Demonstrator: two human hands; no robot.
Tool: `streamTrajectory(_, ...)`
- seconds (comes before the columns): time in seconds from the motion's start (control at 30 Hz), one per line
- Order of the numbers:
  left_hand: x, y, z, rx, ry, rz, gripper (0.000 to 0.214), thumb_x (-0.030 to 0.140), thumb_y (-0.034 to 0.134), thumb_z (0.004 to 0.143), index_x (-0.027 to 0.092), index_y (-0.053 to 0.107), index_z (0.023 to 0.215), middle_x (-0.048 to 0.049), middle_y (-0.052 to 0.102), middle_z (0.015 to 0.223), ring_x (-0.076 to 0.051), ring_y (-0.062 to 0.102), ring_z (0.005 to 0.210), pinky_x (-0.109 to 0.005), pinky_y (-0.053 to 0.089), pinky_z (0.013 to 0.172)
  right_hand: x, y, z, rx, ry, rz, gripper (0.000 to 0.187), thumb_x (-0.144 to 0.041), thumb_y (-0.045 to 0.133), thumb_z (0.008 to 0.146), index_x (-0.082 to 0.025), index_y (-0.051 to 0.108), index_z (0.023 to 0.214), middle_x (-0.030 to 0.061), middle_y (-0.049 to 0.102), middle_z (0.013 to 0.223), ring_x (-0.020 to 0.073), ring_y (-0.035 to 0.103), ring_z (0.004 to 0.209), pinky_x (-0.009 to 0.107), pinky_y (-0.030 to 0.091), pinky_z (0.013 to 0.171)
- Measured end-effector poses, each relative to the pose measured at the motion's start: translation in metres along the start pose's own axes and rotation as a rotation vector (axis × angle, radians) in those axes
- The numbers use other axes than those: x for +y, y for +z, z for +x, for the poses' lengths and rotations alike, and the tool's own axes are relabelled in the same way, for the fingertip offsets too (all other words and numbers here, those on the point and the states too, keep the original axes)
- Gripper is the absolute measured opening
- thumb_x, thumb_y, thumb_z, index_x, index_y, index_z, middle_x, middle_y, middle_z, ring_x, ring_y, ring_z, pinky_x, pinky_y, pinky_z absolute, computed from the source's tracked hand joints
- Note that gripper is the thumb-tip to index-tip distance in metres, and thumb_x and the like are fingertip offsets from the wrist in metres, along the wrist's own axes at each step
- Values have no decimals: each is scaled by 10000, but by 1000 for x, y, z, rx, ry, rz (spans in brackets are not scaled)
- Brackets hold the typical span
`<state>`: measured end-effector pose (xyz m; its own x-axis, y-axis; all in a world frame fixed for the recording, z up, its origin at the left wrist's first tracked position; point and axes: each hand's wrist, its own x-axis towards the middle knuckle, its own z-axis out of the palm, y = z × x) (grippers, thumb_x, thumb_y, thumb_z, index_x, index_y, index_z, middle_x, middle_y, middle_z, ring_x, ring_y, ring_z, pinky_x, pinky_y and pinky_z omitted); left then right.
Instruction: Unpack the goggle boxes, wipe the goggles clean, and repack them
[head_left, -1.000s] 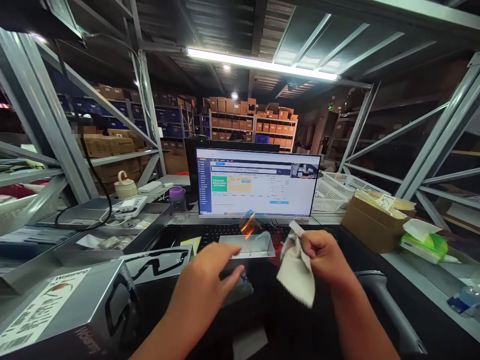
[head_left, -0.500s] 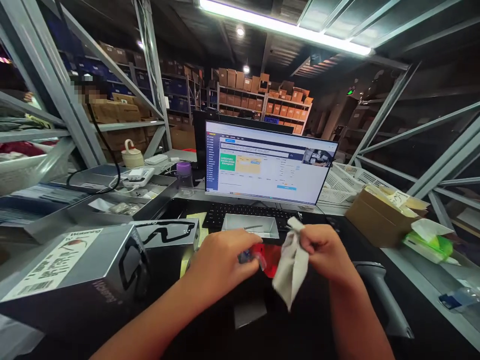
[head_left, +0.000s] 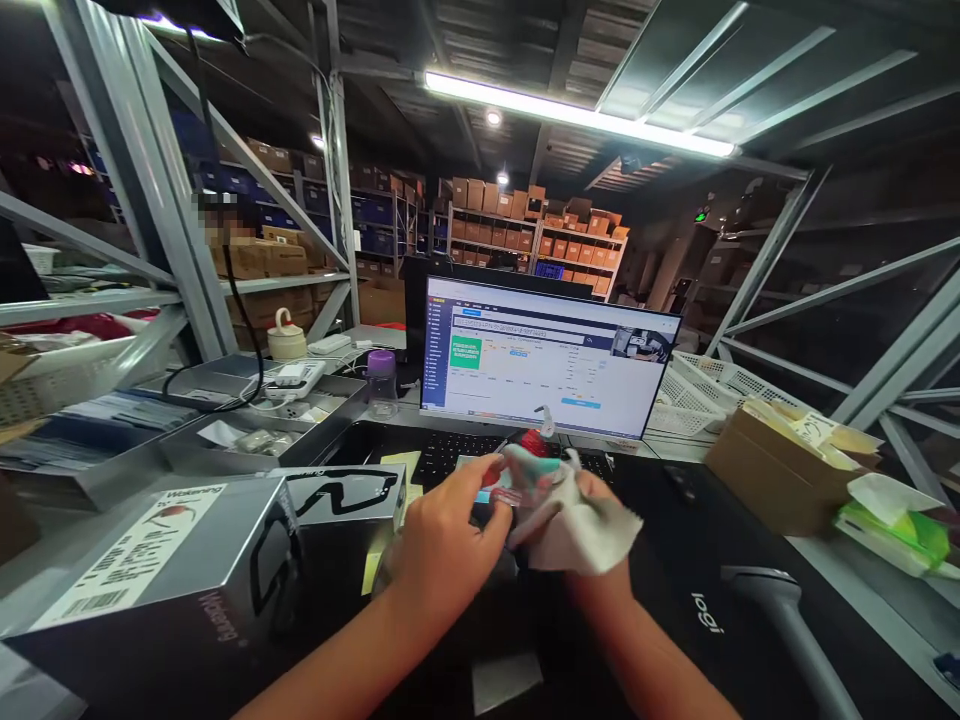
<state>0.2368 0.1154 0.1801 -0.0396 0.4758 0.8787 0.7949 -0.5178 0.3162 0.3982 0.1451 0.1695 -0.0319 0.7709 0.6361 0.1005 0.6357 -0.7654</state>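
Above the dark desk mat, my left hand (head_left: 450, 530) is closed on the edge of a glossy red and teal lens-like item (head_left: 525, 478). A curved, pale end piece (head_left: 546, 420) stands up behind the item. My right hand (head_left: 596, 495) grips a crumpled white tissue (head_left: 589, 530) and presses it against the right side of the item. The tissue covers most of the right fingers and part of the item, so its full shape is hidden.
Behind the hands stand a keyboard (head_left: 435, 458) and a lit monitor (head_left: 525, 370). Silver-black boxes (head_left: 247, 540) are at left. A barcode scanner (head_left: 787, 610), a cardboard box (head_left: 757, 480) and a tissue pack (head_left: 892, 525) are at right. A small flat piece (head_left: 507, 683) lies in front.
My right hand has brought the tissue left onto the item, from hanging beside it. The item has turned and risen slightly. The camera view has tilted up a little.
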Motion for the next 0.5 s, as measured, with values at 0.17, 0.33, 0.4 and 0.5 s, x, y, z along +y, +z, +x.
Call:
streamTrajectory(0.17, 5, 1, -10, -18, 159, -33, 349, 227, 545, 891, 130, 555, 1226, -104, 764, 1034, -196, 757, 862, -250, 591, 762, -6, 33, -36, 214, 54, 170, 339, -149, 592, 630, -234, 275, 543, -50, 417, 505, 107, 384, 506, 215, 315, 480)
streamTrajectory(0.33, 9, 6, -12, -4, 201, -93, 345, 285, 564, 924, 146, 561, 1240, -102, 760, 1049, -197, 753, 886, -249, 591, 780, -24, 13, -11, 203, 260, 498, 440, -141, 680, 576, -220, 250, 524, -82, 309, 500, 74, 246, 506, 194, 247, 475)
streamTrajectory(0.4, 11, 11, -13, -32, 191, -160, 327, 237, 554, 935, 160, 563, 1252, -90, 756, 1080, -181, 746, 929, -235, 583, 827, -29, 3, 3, 185, 373, 678, 565, -215, 792, 562, -219, 227, 542, -83, 313, 514, 77, 264, 516, 197, 278, 486)
streamTrajectory(0.5, 11, 15, -16, -31, 156, -203, 322, 159, 539, 940, 173, 567, 1260, -79, 754, 1106, -161, 743, 933, -224, 574, 864, -30, 1, 10, 178, 432, 760, 621, -307, 848, 559, -216, 233, 555, -68, 376, 532, 92, 323, 536, 212, 314, 512)
